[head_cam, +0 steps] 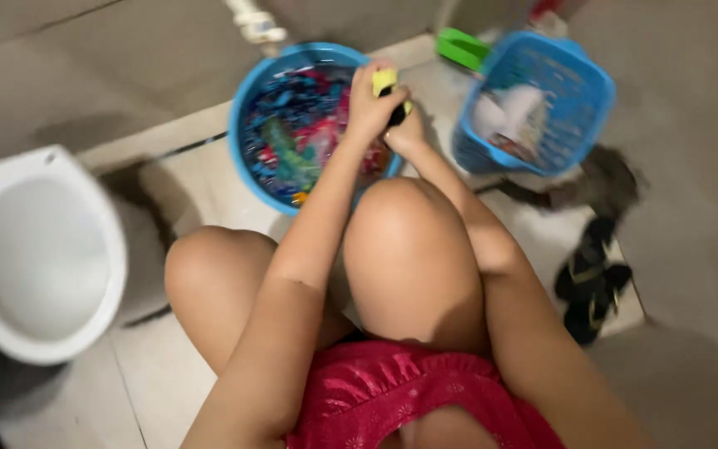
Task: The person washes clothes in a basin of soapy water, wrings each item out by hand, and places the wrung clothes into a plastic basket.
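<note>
I sit low with both knees up, arms stretched forward over a blue bucket filled with wet, multicoloured clothes. My left hand and my right hand meet at the bucket's right rim, both closed around a small yellow and black object. What that object is cannot be made out, as the fingers cover most of it.
A blue laundry basket with white and patterned cloth stands at the right, a green object behind it. A white toilet bowl is at the left. Dark sandals lie on the tiled floor at the right.
</note>
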